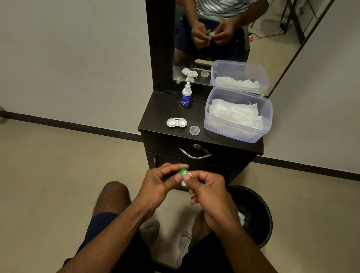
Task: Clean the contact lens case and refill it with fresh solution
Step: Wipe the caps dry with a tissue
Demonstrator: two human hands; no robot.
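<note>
My left hand (158, 184) pinches a small green lens-case cap (183, 171) in front of the dark cabinet. My right hand (207, 191) holds a bit of white tissue (186, 178) against the cap. The white lens case (176, 122), both wells uncovered, lies on the cabinet top (154, 115). A clear cap (194, 130) lies just right of it. The solution bottle (186, 94), white with a blue label, stands upright behind the case near the mirror.
A clear plastic box (237, 115) of white tissues fills the right of the cabinet top. A black bin (253, 214) with crumpled tissue stands on the floor at my right. A mirror (231, 30) rises behind the cabinet. A drawer handle (195, 154) faces me.
</note>
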